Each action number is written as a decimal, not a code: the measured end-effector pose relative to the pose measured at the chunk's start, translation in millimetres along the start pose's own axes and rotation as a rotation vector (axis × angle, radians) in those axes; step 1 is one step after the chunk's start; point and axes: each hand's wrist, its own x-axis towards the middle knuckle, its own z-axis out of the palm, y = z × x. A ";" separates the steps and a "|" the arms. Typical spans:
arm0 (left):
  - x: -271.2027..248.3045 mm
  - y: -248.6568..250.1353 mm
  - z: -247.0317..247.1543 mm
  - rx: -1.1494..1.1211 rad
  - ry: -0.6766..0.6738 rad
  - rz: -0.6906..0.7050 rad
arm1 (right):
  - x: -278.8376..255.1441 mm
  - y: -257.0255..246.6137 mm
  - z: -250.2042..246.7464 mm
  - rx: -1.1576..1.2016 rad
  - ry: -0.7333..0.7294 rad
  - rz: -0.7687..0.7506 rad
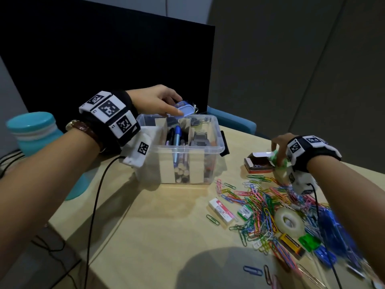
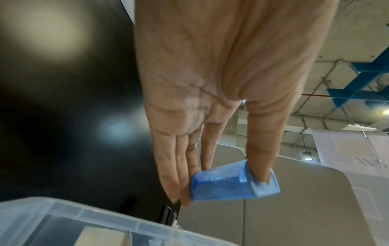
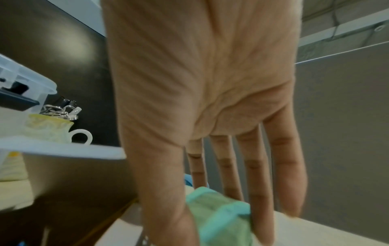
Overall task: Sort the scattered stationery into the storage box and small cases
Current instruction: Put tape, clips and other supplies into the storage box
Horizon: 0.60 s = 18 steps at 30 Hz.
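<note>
On our wooden table (image 1: 166,236), our left hand (image 1: 155,101) reaches over the clear box (image 1: 208,151) at 12 o'clock, fingers pinching a blue case (image 1: 183,110). Our right hand (image 1: 280,147), at 3 o'clock, grips a green case (image 3: 221,214).

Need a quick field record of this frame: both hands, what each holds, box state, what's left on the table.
left hand: pinches small blue case above the storage box's back edge
right hand: grips small green case near open cardboard box
storage box: clear, no lid on, card dividers, pens upright in middle section
table: coloured paper clips scattered, tape roll, eraser
off-task: teal bottle at left
</note>
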 end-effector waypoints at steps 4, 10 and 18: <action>9.8 2.9 -1.0 0.029 -0.031 -0.006 | -22.4 7.0 -18.7 0.110 0.200 0.009; 37.9 18.9 -6.3 0.342 -0.097 0.041 | -49.3 -10.2 -68.4 0.372 0.339 0.023; 62.2 29.9 6.0 0.482 -0.101 0.214 | -71.7 -51.8 -102.8 0.838 0.317 -0.231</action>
